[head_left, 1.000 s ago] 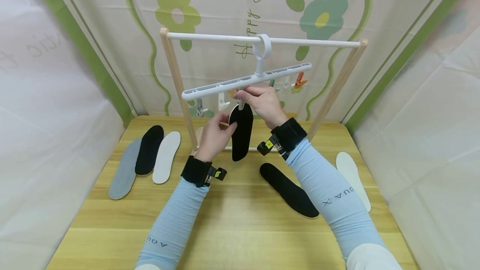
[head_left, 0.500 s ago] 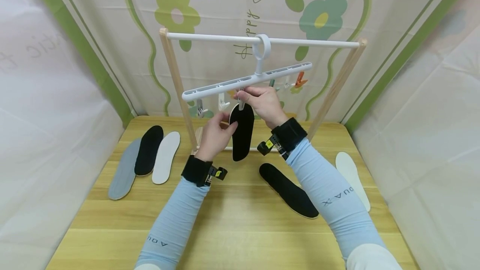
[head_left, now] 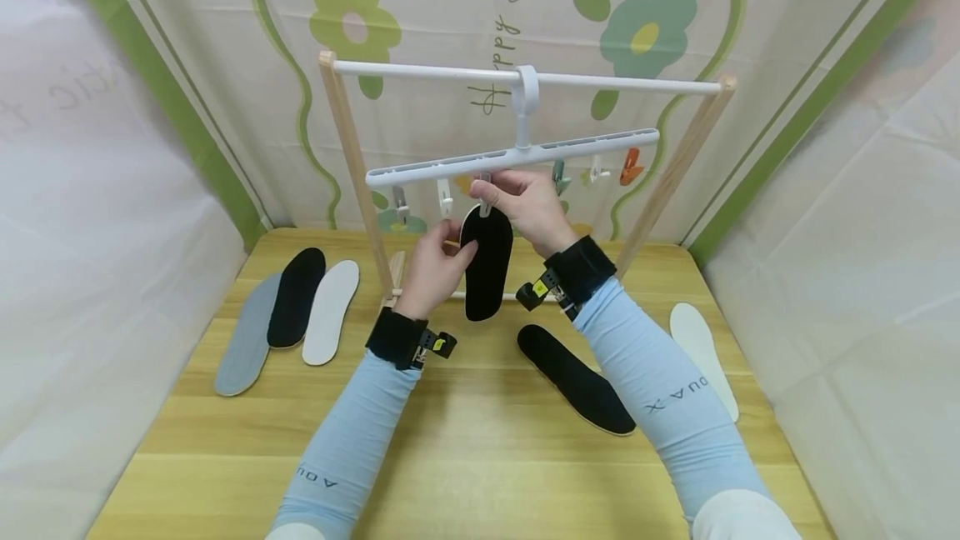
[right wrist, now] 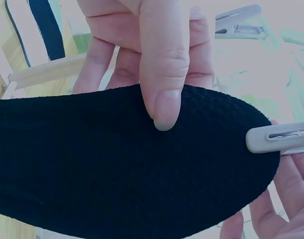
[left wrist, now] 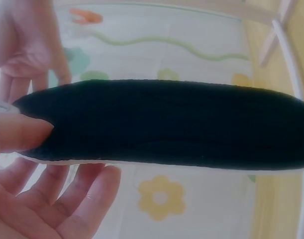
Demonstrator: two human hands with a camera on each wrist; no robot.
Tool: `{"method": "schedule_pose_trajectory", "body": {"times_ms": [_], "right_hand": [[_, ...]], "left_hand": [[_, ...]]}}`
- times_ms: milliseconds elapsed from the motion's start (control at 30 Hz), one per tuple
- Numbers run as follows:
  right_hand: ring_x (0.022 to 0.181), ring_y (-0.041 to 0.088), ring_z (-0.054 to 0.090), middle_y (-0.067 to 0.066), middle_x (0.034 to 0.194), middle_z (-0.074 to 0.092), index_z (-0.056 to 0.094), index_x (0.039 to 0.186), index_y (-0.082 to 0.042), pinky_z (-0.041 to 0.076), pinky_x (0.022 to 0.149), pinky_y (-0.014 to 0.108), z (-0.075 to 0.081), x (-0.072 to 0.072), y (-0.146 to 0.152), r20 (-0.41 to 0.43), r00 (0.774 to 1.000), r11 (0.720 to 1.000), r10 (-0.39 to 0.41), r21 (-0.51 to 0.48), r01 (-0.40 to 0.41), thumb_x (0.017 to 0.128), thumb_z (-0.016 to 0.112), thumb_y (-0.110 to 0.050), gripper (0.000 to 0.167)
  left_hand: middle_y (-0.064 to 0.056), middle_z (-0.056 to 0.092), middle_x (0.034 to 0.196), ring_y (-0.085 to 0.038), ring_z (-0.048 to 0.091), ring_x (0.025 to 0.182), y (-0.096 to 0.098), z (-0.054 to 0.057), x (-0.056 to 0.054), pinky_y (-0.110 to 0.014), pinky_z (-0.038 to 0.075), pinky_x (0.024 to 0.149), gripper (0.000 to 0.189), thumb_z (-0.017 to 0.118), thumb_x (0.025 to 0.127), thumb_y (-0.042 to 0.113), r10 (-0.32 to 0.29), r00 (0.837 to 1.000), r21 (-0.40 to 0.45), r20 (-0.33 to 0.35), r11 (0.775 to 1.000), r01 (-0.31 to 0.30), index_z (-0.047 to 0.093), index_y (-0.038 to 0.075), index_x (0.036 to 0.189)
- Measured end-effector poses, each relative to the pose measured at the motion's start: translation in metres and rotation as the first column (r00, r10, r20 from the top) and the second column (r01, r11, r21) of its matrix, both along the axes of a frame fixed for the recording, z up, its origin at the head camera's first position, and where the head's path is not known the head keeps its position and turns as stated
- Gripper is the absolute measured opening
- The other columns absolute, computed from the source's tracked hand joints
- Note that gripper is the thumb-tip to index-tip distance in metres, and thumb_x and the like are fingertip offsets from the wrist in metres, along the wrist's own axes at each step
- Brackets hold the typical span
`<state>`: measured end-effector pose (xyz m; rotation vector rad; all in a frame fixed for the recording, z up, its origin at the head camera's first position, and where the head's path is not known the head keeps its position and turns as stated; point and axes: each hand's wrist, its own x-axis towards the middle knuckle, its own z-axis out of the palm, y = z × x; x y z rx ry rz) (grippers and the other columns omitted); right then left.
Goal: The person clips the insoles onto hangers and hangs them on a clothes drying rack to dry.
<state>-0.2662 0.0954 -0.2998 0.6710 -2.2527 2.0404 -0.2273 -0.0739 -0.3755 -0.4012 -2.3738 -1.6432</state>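
Observation:
A black insole (head_left: 487,269) hangs upright below a white hanger (head_left: 517,158). My left hand (head_left: 435,267) pinches its left edge near the top, thumb across the dark face. In the right wrist view a pale clothes peg (right wrist: 276,138) overlaps the insole's rounded end. My right hand (head_left: 528,202) grips this peg just under the hanger bar, with its fingers partly behind the insole. More pegs dangle from the bar: a grey peg (head_left: 401,205) and a white peg (head_left: 445,197) at left, a green peg (head_left: 559,177) and an orange peg (head_left: 631,167) at right.
The hanger hooks over the white rail (head_left: 420,71) of a wooden-legged rack. On the table's left lie a grey insole (head_left: 243,344), a black insole (head_left: 296,298) and a white insole (head_left: 331,312). Another black insole (head_left: 576,379) and white insole (head_left: 703,361) lie at right.
The hanger has turned on the rail, its right end and the pegs there swinging to the right. Both hands stay at almost the same spot on the insole and peg.

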Motion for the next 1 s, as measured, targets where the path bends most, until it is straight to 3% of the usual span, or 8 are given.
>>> {"method": "schedule_pose_trajectory", "body": {"times_ms": [367,1000], "right_hand": [[0.113,0.021,0.062,0.009,0.106,0.073,0.071,0.119,-0.003,0.044,0.102,0.038,-0.001,0.001,0.002,0.01,1.0,1.0,0.013,0.015,-0.013,0.096,0.068,-0.022,0.03],[0.119,0.019,0.058,0.009,0.11,0.072,0.069,0.122,-0.004,0.04,0.106,0.039,-0.003,-0.001,0.01,0.03,0.999,0.999,0.02,0.044,-0.021,0.097,0.067,-0.025,0.033]], "left_hand": [[-0.01,0.063,0.108,-0.024,0.061,0.098,-0.001,-0.004,-0.005,-0.039,0.054,0.085,0.022,0.063,0.099,0.016,-0.013,1.0,0.003,0.021,1.0,0.013,0.059,0.004,0.116],[-0.011,0.064,0.114,-0.026,0.064,0.097,0.001,-0.007,-0.012,-0.038,0.054,0.086,0.026,0.062,0.099,0.018,-0.02,0.999,-0.009,0.034,1.0,0.02,0.061,0.003,0.121]]}}
